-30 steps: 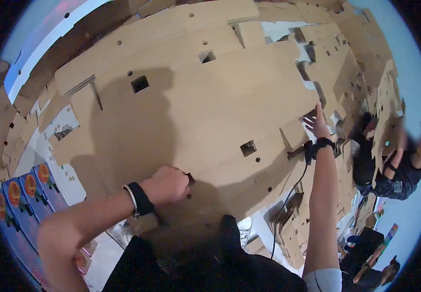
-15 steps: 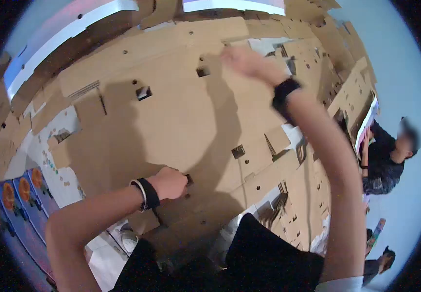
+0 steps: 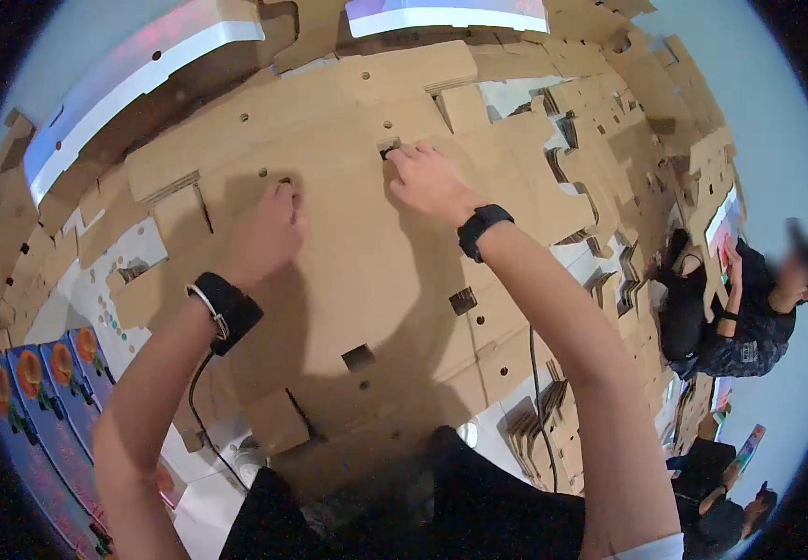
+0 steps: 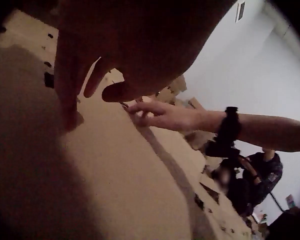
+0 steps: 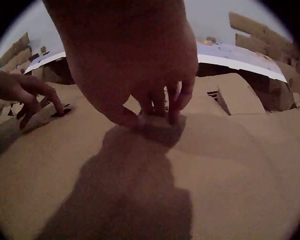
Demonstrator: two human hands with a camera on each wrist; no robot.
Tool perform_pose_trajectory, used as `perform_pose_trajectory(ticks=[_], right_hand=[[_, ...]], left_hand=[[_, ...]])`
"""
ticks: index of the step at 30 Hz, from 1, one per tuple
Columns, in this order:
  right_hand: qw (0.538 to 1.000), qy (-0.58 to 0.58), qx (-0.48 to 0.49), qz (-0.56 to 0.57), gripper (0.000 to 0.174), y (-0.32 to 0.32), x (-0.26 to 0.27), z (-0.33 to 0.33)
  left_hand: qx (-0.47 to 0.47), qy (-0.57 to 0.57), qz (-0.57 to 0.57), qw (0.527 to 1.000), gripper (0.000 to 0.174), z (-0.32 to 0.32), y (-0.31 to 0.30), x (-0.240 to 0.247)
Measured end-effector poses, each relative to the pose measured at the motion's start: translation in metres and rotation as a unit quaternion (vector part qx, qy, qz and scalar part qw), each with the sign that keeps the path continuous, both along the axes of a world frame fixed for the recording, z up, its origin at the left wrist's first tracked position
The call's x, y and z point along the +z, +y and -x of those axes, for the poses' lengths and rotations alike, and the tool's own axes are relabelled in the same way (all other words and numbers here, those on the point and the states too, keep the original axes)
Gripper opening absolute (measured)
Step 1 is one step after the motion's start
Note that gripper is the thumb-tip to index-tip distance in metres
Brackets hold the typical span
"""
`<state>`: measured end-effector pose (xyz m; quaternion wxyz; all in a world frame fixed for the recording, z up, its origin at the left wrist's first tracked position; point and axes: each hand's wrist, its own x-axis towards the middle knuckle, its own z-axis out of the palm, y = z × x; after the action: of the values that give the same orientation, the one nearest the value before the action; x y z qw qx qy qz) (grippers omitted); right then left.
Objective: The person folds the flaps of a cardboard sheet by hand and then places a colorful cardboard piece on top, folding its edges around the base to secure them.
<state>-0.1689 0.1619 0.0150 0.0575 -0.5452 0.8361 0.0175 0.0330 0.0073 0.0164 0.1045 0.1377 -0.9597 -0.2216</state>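
Observation:
A large flat cardboard sheet (image 3: pixel 357 224) with several square cutouts lies in front of me. At its upper left cutout (image 3: pixel 286 181), my left hand (image 3: pixel 271 238) reaches down with a fingertip right at the edge. The left wrist view shows that hand (image 4: pixel 125 45) dark and close, its thumb apart from the fingers. My right hand (image 3: pixel 434 183) is over the upper right cutout (image 3: pixel 388 147). In the right wrist view, its fingers (image 5: pixel 177 102) and thumb point down to the cardboard, apart from each other; the cutout beneath them is partly hidden.
More cardboard pieces (image 3: pixel 609 168) lie along the right, with another person (image 3: pixel 744 308) beyond. Printed blue boxes with orange pictures (image 3: pixel 26 373) stand at lower left. White-edged printed panels (image 3: pixel 446 16) line the back. Cables (image 3: pixel 542 411) hang from both wrists.
My left hand left the lower cutout, where it was curled, and moved up to the upper left one. My right hand swung from the sheet's right side to the upper right cutout.

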Motion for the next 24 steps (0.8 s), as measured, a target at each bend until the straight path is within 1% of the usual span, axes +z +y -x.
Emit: perform_pose_trajectory(ticks=[1,2,3,4,5,6,7,8,9,10,12,13,14,15,16,18,19,20,22,23,24], right_hand=[[1.000,0.002,-0.002,0.002,0.041,-0.004,0.002,0.001],[0.998,-0.048,-0.036,-0.011,0.040,-0.008,0.004,0.002],[0.992,-0.099,-0.069,-0.025,0.039,-0.011,0.002,0.003],[0.992,-0.099,-0.073,-0.026,0.039,-0.014,-0.002,0.007],[0.988,-0.130,-0.069,-0.041,0.038,-0.019,-0.007,0.012],[0.984,-0.160,-0.064,-0.054,0.038,-0.023,-0.007,0.014],[0.983,-0.160,-0.068,-0.054,0.038,-0.026,-0.007,0.015],[0.982,-0.150,-0.075,-0.086,0.035,-0.031,-0.006,0.018],[0.980,-0.139,-0.081,-0.118,0.032,-0.036,-0.004,0.021],[0.980,-0.140,-0.079,-0.117,0.032,-0.041,-0.003,0.022],[0.982,-0.113,-0.067,-0.138,0.032,-0.050,-0.002,0.022],[0.981,-0.116,-0.065,-0.138,0.032,-0.055,0.012,0.017],[0.971,-0.129,-0.082,-0.182,0.032,-0.057,0.028,0.014],[0.959,-0.142,-0.097,-0.227,0.033,-0.057,0.038,0.011],[0.958,-0.148,-0.091,-0.228,0.033,-0.057,0.031,0.014],[0.960,-0.187,-0.085,-0.188,0.033,-0.057,0.006,0.029],[0.962,-0.205,-0.101,-0.149,0.033,-0.056,-0.004,0.030],[0.963,-0.208,-0.093,-0.146,0.033,-0.053,-0.012,0.033],[0.968,-0.190,-0.127,-0.104,0.036,-0.050,-0.009,0.026],[0.970,-0.192,-0.116,-0.098,0.036,-0.048,-0.007,0.021],[0.981,-0.142,-0.106,-0.079,0.038,-0.045,-0.003,0.013]], left_hand=[[0.023,-0.017,0.024,0.999,0.025,0.004,-0.008,-0.004],[0.021,-0.016,0.026,0.999,0.025,0.006,-0.013,-0.007],[0.020,-0.096,-0.005,0.995,0.027,0.008,-0.017,-0.007],[0.017,-0.177,-0.038,0.983,0.030,0.010,-0.019,-0.008],[0.012,-0.180,-0.040,0.983,0.030,0.011,-0.022,-0.011],[0.008,-0.215,-0.066,0.974,0.033,0.016,-0.027,-0.013],[0.006,-0.248,-0.091,0.964,0.036,0.022,-0.030,-0.013],[0.004,-0.247,-0.090,0.965,0.036,0.026,-0.034,-0.013],[-0.004,-0.271,-0.089,0.958,0.035,0.030,-0.037,-0.011],[-0.010,-0.296,-0.088,0.951,0.035,0.032,-0.039,-0.010],[-0.007,-0.301,-0.088,0.950,0.035,0.036,-0.039,-0.004],[-0.007,-0.306,-0.089,0.948,0.035,0.036,-0.038,-0.004],[-0.005,-0.309,-0.090,0.947,0.035,0.036,-0.038,-0.007],[0.004,-0.268,-0.098,0.958,0.035,0.036,-0.039,-0.013],[0.015,-0.229,-0.105,0.968,0.036,0.033,-0.040,-0.016],[0.026,-0.240,-0.099,0.965,0.035,0.031,-0.040,-0.016],[0.031,-0.243,-0.093,0.965,0.035,0.031,-0.039,-0.014],[0.039,-0.245,-0.090,0.964,0.035,0.030,-0.037,-0.013],[0.069,-0.216,-0.100,0.969,0.032,0.027,-0.032,-0.016],[0.080,-0.217,-0.095,0.968,0.032,0.023,-0.033,-0.019],[0.065,-0.172,-0.125,0.975,0.031,0.018,-0.034,-0.023]])
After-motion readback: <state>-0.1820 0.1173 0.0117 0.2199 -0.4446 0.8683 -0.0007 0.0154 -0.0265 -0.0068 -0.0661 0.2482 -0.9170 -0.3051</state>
